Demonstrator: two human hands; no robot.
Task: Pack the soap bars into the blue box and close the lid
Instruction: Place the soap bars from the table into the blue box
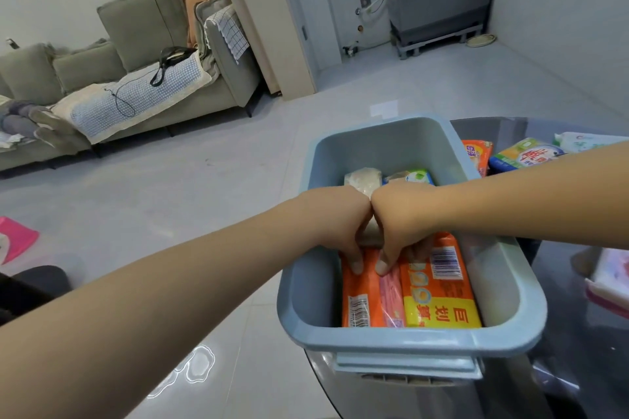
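The blue box (408,338) sits on the dark worktop (578,367), lid not in view. Inside, just below both hands' fingers (355,262), wrapped soap bars (439,286) lie side by side, long axes running toward the viewer. The left hand (337,224) and right hand (401,224), knuckles touching, press curled fingertips onto the pink bar (393,299) between the orange ones, seemingly wedging it down.

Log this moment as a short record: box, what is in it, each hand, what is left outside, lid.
box: blue box, open, on a dark glossy table
contents: orange soap packs, a pink pack between them, pale packs at the far end
left hand: left hand inside the box, fingers pressing an orange pack
right hand: right hand inside, fingertips on the pink pack
outside: more soap packs on the table beyond the box
lid: not on; cannot tell where it is
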